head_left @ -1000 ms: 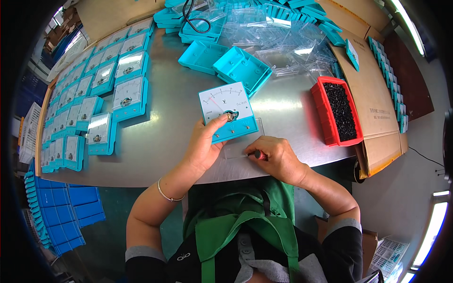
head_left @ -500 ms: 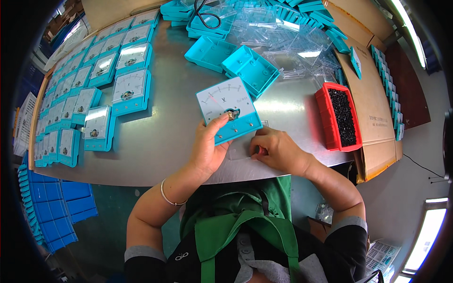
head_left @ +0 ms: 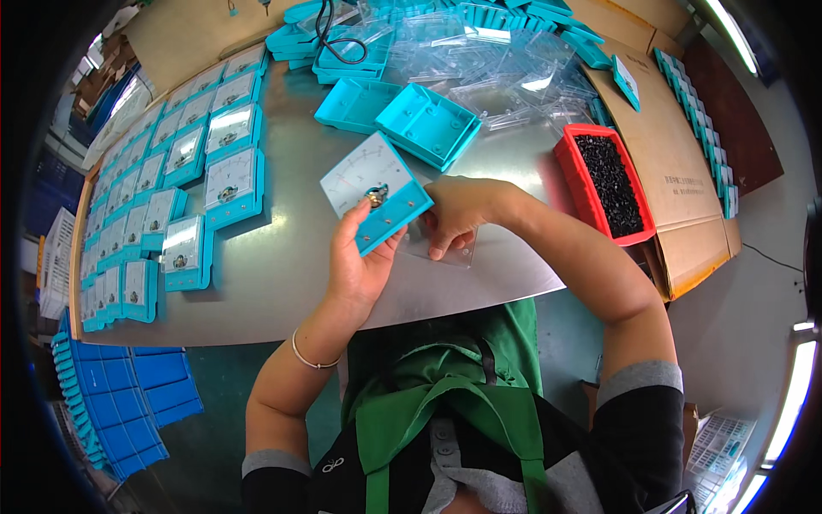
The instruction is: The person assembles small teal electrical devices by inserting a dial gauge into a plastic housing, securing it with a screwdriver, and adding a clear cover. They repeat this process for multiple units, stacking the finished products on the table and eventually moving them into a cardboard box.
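Note:
My left hand [head_left: 362,265] grips a teal panel meter [head_left: 377,193] with a white dial face and a brass-coloured mechanism, thumb on the front and fingers beneath. The meter is tilted above the metal table, its dial turned up toward me. Close by its right edge, my right hand [head_left: 462,210] is closed with bent fingers on a clear plastic cover [head_left: 458,256], just above or on the tabletop. Part of the cover is hidden by the hand and the meter. Beyond the meter lie an open teal case [head_left: 430,124] and a second teal case [head_left: 355,103].
Rows of finished-looking meters [head_left: 231,184] stand along the left of the metal table [head_left: 291,257]. A red bin [head_left: 572,171] of small black parts sits at right, beside a cardboard sheet [head_left: 676,206]. Clear covers [head_left: 514,73] are heaped at the back.
My left hand has turned the meter counterclockwise and shifted it left. The right hand has moved left and a little up, toward the meter's edge. The red item in its fingers no longer shows.

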Demonstrator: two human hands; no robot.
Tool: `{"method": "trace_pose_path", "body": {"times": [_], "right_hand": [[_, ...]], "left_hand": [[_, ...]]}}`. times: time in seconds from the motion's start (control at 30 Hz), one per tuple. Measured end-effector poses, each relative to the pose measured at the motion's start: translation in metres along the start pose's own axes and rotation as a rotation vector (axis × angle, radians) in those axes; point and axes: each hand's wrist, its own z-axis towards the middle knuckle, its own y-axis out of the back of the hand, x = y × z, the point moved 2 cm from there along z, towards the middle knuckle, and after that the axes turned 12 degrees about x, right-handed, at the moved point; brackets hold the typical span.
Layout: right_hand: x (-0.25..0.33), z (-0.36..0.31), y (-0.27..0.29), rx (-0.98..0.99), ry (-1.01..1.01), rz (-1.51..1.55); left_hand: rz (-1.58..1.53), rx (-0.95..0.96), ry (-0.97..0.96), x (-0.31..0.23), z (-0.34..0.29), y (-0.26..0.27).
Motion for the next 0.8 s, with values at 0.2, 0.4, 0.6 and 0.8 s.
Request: {"method": "trace_pose_path", "body": {"times": [0.2, 0.4, 0.6, 0.8], "right_hand": [[0.026, 0.007, 0.007, 0.121, -0.163, -0.325], [0.0, -0.03, -0.025, -0.33, 0.132, -0.4], [-0.02, -0.083, -0.044, -0.777, 0.335, 0.027], [0.001, -0.071, -0.066, -1.034, 0.997, 0.813]], "left_hand": [[-0.028, -0.026, -0.076, -0.011, 0.001, -0.006], [0.049, -0.029, -0.038, -0.006, 0.005, -0.006], [0.285, 0.019, 0.027, 0.01, 0.001, -0.021], [0.32, -0.038, 0.08, 0.033, 0.007, -0.031]]}}
